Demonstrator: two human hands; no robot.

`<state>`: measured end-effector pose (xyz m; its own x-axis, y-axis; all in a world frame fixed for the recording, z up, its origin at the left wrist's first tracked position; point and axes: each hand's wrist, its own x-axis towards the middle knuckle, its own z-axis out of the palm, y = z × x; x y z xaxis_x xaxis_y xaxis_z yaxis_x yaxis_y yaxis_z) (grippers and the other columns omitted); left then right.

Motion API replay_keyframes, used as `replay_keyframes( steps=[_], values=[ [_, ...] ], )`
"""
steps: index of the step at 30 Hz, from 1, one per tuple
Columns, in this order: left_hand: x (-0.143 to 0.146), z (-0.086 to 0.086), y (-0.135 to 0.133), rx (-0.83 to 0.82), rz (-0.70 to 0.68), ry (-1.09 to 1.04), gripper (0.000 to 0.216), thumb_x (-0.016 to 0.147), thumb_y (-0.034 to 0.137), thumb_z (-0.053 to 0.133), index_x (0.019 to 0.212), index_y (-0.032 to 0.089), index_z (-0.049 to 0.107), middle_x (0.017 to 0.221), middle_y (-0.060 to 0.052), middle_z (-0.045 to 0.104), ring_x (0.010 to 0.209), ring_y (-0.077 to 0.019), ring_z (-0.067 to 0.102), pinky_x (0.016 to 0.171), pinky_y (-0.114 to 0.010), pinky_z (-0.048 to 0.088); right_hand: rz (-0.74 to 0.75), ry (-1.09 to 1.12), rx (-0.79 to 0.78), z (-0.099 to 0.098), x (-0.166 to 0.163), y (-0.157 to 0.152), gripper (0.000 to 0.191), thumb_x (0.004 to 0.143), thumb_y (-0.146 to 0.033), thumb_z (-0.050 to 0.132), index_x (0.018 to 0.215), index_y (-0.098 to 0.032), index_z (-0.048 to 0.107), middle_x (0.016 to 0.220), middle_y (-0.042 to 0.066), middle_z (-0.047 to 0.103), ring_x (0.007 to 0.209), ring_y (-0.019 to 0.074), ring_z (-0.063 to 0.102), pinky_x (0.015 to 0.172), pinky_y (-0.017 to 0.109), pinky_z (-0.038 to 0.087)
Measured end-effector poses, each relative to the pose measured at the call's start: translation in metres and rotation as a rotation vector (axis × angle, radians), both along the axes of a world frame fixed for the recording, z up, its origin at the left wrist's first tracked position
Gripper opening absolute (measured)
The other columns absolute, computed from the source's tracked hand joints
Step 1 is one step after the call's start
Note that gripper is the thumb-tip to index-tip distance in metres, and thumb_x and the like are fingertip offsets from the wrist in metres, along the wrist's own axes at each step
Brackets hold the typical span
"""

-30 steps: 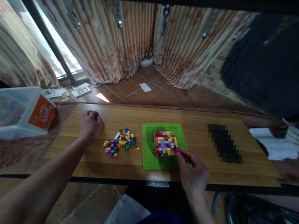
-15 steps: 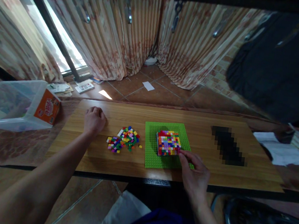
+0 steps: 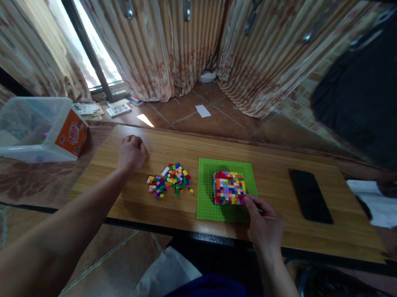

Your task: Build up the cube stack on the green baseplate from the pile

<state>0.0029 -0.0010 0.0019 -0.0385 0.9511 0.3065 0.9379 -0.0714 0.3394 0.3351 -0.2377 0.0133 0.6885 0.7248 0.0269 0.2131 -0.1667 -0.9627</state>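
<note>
On a green studded baseplate [image 3: 203,210] stands a block of multicoloured toy bricks [image 3: 229,188], built up in layers. My right hand [image 3: 266,220] is at its near right corner, thumb and forefinger pinched on a small toy brick there, mostly hidden by the fingertips. My left hand [image 3: 132,154] rests on the far left part of the table, its fingers curled in and no object showing in them. Between my left hand and the baseplate lies a loose pile of small toy bricks [image 3: 177,178] in mixed colours, with a single yellow brick [image 3: 191,190] apart from it.
A dark phone-like slab [image 3: 310,196] lies on the right of the wooden table [image 3: 170,143]. Left of the table stands a clear plastic bin [image 3: 31,150] with an orange label. White papers [image 3: 379,205] are beyond the right end. Curtains [image 3: 191,44] hang behind.
The view has tilted and shifted slightly, so the scene sits a little further right. My right hand stays at the block's near right corner. My left hand keeps resting on the table.
</note>
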Motion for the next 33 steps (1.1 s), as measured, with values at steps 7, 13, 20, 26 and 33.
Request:
replay_keyframes(
  steps=[7, 13, 20, 26, 33],
  values=[
    [0.001, 0.001, -0.001, -0.008, 0.011, 0.009, 0.025, 0.084, 0.024, 0.042, 0.096, 0.017, 0.064, 0.109, -0.014, 0.062, 0.113, -0.0308, 0.051, 0.102, -0.043, 0.042, -0.017, 0.103, -0.031, 0.01, 0.004, 0.006, 0.032, 0.06, -0.046, 0.081, 0.074, -0.018, 0.074, 0.074, 0.004, 0.073, 0.07, 0.0175, 0.064, 0.069, 0.031, 0.05],
    [0.0, -0.002, 0.0, 0.001, 0.012, -0.003, 0.026, 0.084, 0.023, 0.042, 0.097, 0.017, 0.065, 0.112, -0.014, 0.061, 0.113, -0.0309, 0.051, 0.103, -0.044, 0.041, 0.006, 0.077, -0.064, 0.013, 0.007, 0.005, 0.034, 0.06, -0.048, 0.081, 0.074, -0.018, 0.075, 0.072, 0.004, 0.072, 0.068, 0.0168, 0.064, 0.064, 0.029, 0.05],
    [0.0, -0.003, 0.0, -0.004, 0.007, -0.003, 0.026, 0.085, 0.023, 0.042, 0.096, 0.017, 0.065, 0.112, -0.014, 0.061, 0.113, -0.0302, 0.051, 0.103, -0.043, 0.04, 0.037, 0.101, -0.098, 0.015, 0.007, 0.005, 0.032, 0.06, -0.047, 0.082, 0.075, -0.018, 0.076, 0.074, 0.003, 0.073, 0.07, 0.017, 0.065, 0.067, 0.029, 0.051],
    [0.0, -0.002, -0.001, -0.013, 0.001, -0.019, 0.027, 0.085, 0.023, 0.042, 0.099, 0.016, 0.064, 0.113, -0.015, 0.061, 0.114, -0.0302, 0.05, 0.104, -0.044, 0.039, 0.043, 0.107, -0.09, 0.015, 0.007, 0.006, 0.033, 0.06, -0.046, 0.082, 0.074, -0.017, 0.075, 0.072, 0.003, 0.072, 0.068, 0.0171, 0.064, 0.066, 0.03, 0.051],
    [0.001, 0.0, -0.003, -0.015, 0.003, -0.005, 0.026, 0.085, 0.023, 0.041, 0.096, 0.017, 0.064, 0.112, -0.015, 0.061, 0.114, -0.0313, 0.05, 0.103, -0.045, 0.04, 0.067, 0.053, -0.101, 0.015, 0.008, 0.007, 0.035, 0.06, -0.049, 0.081, 0.074, -0.017, 0.075, 0.072, 0.004, 0.072, 0.068, 0.0177, 0.064, 0.066, 0.03, 0.05]
  ],
)
